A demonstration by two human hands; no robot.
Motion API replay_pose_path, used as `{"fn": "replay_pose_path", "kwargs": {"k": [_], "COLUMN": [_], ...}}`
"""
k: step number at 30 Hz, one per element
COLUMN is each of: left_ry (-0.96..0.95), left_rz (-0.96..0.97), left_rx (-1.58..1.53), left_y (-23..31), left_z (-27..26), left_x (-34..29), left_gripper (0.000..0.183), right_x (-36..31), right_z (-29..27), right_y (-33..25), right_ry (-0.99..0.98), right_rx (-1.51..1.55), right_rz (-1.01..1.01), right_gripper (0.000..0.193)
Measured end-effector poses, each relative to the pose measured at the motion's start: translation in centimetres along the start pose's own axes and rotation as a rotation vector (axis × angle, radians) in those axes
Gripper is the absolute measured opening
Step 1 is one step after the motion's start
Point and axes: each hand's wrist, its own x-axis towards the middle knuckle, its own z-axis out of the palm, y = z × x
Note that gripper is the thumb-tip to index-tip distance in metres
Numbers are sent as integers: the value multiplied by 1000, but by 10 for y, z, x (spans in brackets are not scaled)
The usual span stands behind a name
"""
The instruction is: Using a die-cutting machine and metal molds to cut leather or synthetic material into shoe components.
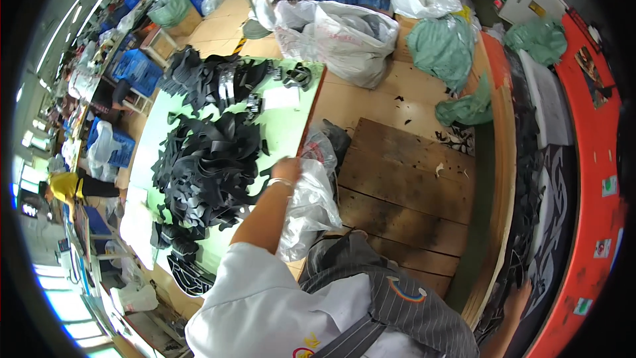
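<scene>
My left hand (286, 170) is at the right edge of a pale green table (285, 122), beside a large heap of curved black cut pieces (212, 152). A bracelet circles its wrist. One dark strip lies close to its fingers, but whether they grip it cannot be made out. Far to the right, my right hand (518, 299) reaches down onto black cut material (523, 179) along the red machine's bed. Its fingers look stretched out, partly lost against the dark material. Next to it runs a patterned grey-and-black sheet with cut-out shapes (546, 225).
Clear plastic bags (308, 205) hang beside the table edge. A wooden platform (404, 185) covers the floor between table and red machine (583, 179). White sacks (351, 40) and a green bag (440, 50) stand at the back. A person in yellow (64, 187) is far left.
</scene>
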Motion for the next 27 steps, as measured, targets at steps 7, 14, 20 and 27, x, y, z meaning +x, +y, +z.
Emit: {"fn": "replay_pose_path", "kwargs": {"k": [7, 14, 20, 27], "left_ry": [-351, -563, -1116, -1623], "left_rz": [-870, -749, -471, -304], "left_rx": [463, 773, 795, 562], "left_y": [26, 43, -36, -74], "left_z": [309, 397, 628, 777], "left_x": [-64, -82, -132, -292], "left_gripper": [42, 39, 30, 22], "right_x": [71, 110, -15, -81], "right_z": [-37, -38, -115, -54], "right_y": [-82, -42, 134, 233], "right_ry": [-322, -122, 133, 261], "right_rx": [-3, 3, 267, 588], "right_rz": [-208, -383, 818, 1568], "right_gripper": [53, 31, 64, 83]}}
